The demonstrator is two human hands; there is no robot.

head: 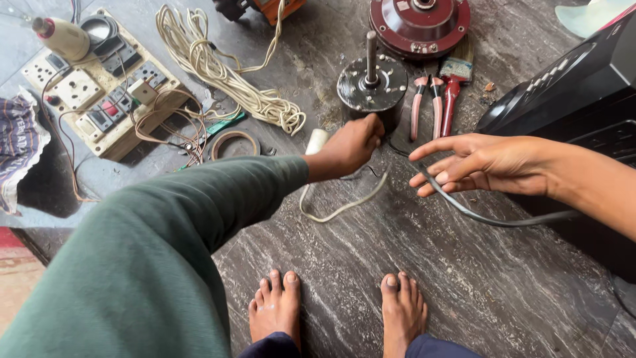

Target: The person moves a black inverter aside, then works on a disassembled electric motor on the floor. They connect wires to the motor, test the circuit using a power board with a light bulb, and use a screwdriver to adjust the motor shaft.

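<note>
1. The left hand (351, 146), in a green sleeve, is closed around the side of the motor (372, 89), which stands on the floor (464, 278), shaft up.
2. The right hand (474, 162) hovers nearby, fingers spread, empty, above a grey cable (490, 219).
3. Pliers (427, 103) lie just beside the motor.

Motor (371, 89) on the floor (464, 265), with a round housing (419, 25) behind it, pliers (425, 103) and a brush (452, 83) just to its right. Left hand (351, 147) against the motor's near side, right hand (467, 164) to the right over a cable (490, 217). Coiled cord (218, 66) and switchboard (99, 86) far left.
</note>
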